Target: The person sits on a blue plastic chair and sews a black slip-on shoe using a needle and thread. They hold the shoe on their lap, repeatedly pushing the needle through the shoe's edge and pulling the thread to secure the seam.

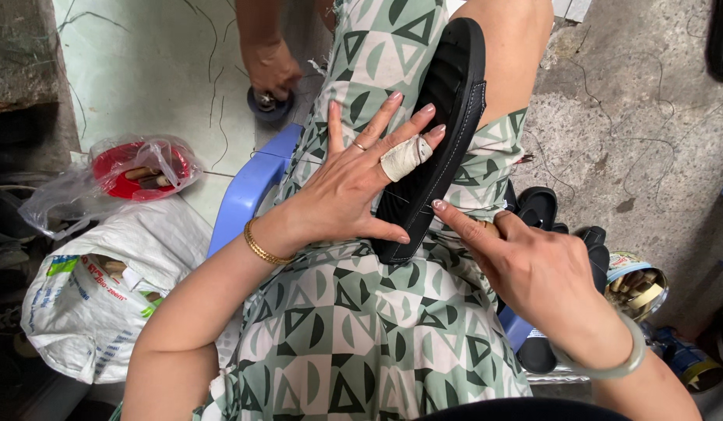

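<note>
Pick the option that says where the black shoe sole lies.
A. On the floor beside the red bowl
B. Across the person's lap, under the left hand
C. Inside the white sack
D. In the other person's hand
B: the black shoe sole rests on the patterned dress across the lap, with the left hand spread flat on it and the right hand touching its edge with a fingertip.

Green-white geometric print dress point(338, 327), gold bracelet point(262, 248), pale bangle point(611, 365), bandaged finger.

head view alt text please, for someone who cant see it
A black shoe sole lies on a lap in green patterned fabric, pressed flat by the left hand, while the right hand touches its edge with the forefinger. Another person's hand works nearby.
</note>
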